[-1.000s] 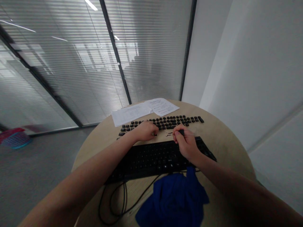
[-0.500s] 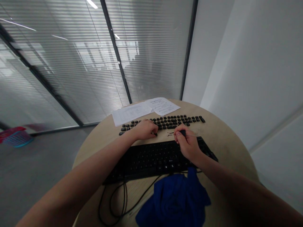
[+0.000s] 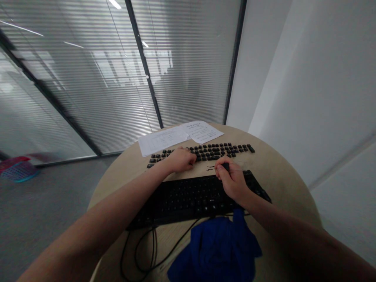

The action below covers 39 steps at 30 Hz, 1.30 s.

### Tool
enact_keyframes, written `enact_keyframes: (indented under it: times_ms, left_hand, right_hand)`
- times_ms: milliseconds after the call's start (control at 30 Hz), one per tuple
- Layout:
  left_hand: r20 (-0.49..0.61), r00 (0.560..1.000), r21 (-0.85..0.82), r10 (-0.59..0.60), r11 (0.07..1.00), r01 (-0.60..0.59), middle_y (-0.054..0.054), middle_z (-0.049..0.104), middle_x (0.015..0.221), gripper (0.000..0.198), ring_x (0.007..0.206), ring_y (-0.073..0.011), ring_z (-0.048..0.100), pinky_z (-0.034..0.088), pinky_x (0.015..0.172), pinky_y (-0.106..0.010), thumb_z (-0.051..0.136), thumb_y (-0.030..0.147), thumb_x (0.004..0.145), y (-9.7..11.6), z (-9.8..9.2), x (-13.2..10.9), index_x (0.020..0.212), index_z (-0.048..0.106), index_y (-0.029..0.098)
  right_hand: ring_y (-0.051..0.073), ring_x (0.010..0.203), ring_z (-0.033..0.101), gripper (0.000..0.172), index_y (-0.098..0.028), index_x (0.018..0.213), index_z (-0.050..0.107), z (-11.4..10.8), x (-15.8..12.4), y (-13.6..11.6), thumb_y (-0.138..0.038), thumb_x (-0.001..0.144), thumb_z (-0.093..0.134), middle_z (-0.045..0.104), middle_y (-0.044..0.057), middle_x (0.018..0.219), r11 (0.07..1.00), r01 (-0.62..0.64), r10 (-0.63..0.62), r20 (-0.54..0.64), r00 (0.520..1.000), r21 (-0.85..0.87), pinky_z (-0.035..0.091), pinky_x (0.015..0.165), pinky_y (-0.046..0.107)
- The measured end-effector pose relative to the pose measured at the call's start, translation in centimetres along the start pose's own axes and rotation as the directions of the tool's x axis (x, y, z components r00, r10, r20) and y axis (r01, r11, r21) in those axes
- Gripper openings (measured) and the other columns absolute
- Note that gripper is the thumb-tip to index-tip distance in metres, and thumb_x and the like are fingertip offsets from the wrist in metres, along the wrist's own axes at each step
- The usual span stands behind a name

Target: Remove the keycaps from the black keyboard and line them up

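My left hand (image 3: pixel 182 159) rests at the near edge of the rows of loose black keycaps (image 3: pixel 216 152), its fingers curled together. Whatever sits under those fingertips is hidden. My right hand (image 3: pixel 232 176) is closed round the black handle of a wire keycap puller (image 3: pixel 226 166), with its thin wires pointing right. That hand hovers over the upper right part of a black keyboard (image 3: pixel 188 199), which lies across the table. Thin bent black wire pieces (image 3: pixel 210 168) lie between my two hands.
Two printed paper sheets (image 3: pixel 164 140) lie behind the keycaps on the round wooden table (image 3: pixel 282 172). In front of the keyboard are a bunched blue cloth (image 3: pixel 217 250) and a looped black cable (image 3: pixel 136 250). A blue and red basket (image 3: pixel 20 170) stands on the floor at left.
The small black piece seen at my left fingertips earlier is now mostly hidden beneath them. My right hand has shifted slightly left with the puller.
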<state>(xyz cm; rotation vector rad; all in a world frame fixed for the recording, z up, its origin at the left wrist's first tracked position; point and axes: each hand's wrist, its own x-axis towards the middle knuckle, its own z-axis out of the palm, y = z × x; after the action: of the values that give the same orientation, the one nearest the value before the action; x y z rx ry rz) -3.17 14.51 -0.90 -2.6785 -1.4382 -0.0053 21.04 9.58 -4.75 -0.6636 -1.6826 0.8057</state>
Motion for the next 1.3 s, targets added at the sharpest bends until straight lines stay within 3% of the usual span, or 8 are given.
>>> enact_keyframes:
  times_ms: [167, 367, 567, 867, 1000, 1133, 1200, 1300]
  left_hand:
    - [-0.066, 0.998, -0.049, -0.012, 0.999, 0.009, -0.002, 0.073, 0.085, 0.009, 0.082, -0.0204, 0.064, 0.043, 0.078, -0.033, 0.072, 0.03, 0.084, -0.5, -1.3, -1.1, 0.087, 0.07, 0.022]
    - [-0.199, 0.967, -0.156, -0.16, 0.979, 0.13, -0.003, 0.071, 0.08, 0.02, 0.074, -0.0176, 0.062, 0.042, 0.07, -0.03, 0.058, 0.035, 0.094, -2.5, -3.6, -6.5, 0.088, 0.07, 0.02]
    - [-0.172, 0.968, -0.387, -0.185, 0.916, 0.106, -0.001, 0.069, 0.077, 0.022, 0.069, -0.0153, 0.061, 0.042, 0.066, -0.028, 0.057, 0.035, 0.096, -1.1, -2.2, -10.8, 0.085, 0.069, 0.02]
    - [-0.159, 0.985, -0.472, 0.063, 0.872, -0.132, -0.008, 0.071, 0.112, 0.018, 0.106, -0.024, 0.066, 0.051, 0.097, -0.039, 0.061, 0.03, 0.096, 0.7, 1.4, -10.7, 0.107, 0.072, 0.02]
    - [-0.145, 0.987, -0.517, 0.07, 0.845, -0.136, -0.008, 0.072, 0.118, 0.022, 0.111, -0.0244, 0.066, 0.05, 0.103, -0.04, 0.064, 0.031, 0.095, 0.2, 1.9, -10.5, 0.113, 0.072, 0.021]
    - [-0.127, 0.989, -0.567, 0.078, 0.812, -0.137, -0.008, 0.073, 0.116, 0.023, 0.11, -0.0235, 0.067, 0.05, 0.101, -0.038, 0.065, 0.032, 0.094, 0.0, 1.9, -10.5, 0.113, 0.072, 0.022]
    - [-0.114, 0.99, -0.58, 0.079, 0.804, -0.131, -0.007, 0.074, 0.115, 0.023, 0.108, -0.0231, 0.068, 0.051, 0.099, -0.036, 0.066, 0.032, 0.094, 0.0, 1.9, -10.5, 0.113, 0.072, 0.022]
    - [-0.103, 0.992, -0.587, 0.07, 0.801, -0.117, -0.006, 0.075, 0.113, 0.026, 0.106, -0.0229, 0.069, 0.051, 0.095, -0.035, 0.068, 0.033, 0.092, 0.2, 2.0, -10.6, 0.115, 0.072, 0.022]
  right_hand:
    - [0.017, 0.062, 0.052, 0.014, -0.024, 0.084, 0.061, -0.1, 0.0, -0.2, -0.022, 0.096, 0.054, 0.056, -0.001, 0.068, 1.0, 0.012, -0.012, -0.002, 1.0, 0.008, 0.041, 0.058, 0.03]
    - [0.015, 0.062, 0.055, 0.01, -0.023, 0.092, 0.062, -0.1, 0.1, -0.2, -0.027, 0.098, 0.055, 0.059, -0.001, 0.072, 0.997, -0.06, 0.056, 0.075, 0.996, 0.042, 0.045, 0.06, 0.03]
    - [0.012, 0.052, 0.055, 0.012, -0.023, 0.102, 0.061, 0.3, 0.1, -0.9, -0.031, 0.094, 0.06, 0.061, -0.004, 0.066, 0.959, -0.273, 0.25, 0.238, 0.939, 0.072, 0.043, 0.052, 0.026]
    - [0.009, 0.041, 0.038, 0.013, -0.023, 0.096, 0.059, 0.0, -0.6, -2.5, -0.029, 0.087, 0.067, 0.045, -0.011, 0.05, 0.904, -0.424, 0.382, 0.359, 0.851, 0.044, 0.027, 0.04, 0.02]
    - [0.01, 0.045, 0.051, 0.017, -0.023, 0.093, 0.057, -0.2, -0.6, -3.6, -0.033, 0.09, 0.07, 0.057, -0.007, 0.058, 0.872, -0.49, 0.412, 0.524, 0.746, 0.012, 0.037, 0.042, 0.02]
    - [0.015, 0.061, 0.067, 0.032, -0.023, 0.104, 0.058, -0.2, -0.9, -4.2, -0.053, 0.097, 0.065, 0.073, 0.004, 0.082, 0.832, -0.555, 0.405, 0.664, 0.628, 0.017, 0.043, 0.046, 0.022]
    - [0.015, 0.059, 0.065, 0.04, -0.023, 0.104, 0.058, -0.2, -1.2, -4.1, -0.062, 0.097, 0.062, 0.072, 0.004, 0.079, 0.837, -0.547, 0.39, 0.685, 0.616, 0.016, 0.043, 0.047, 0.022]
    - [0.012, 0.051, 0.05, 0.043, -0.022, 0.098, 0.06, 0.0, -1.6, -3.6, -0.065, 0.096, 0.062, 0.06, -0.002, 0.064, 0.874, -0.486, 0.374, 0.642, 0.67, -0.001, 0.036, 0.046, 0.023]
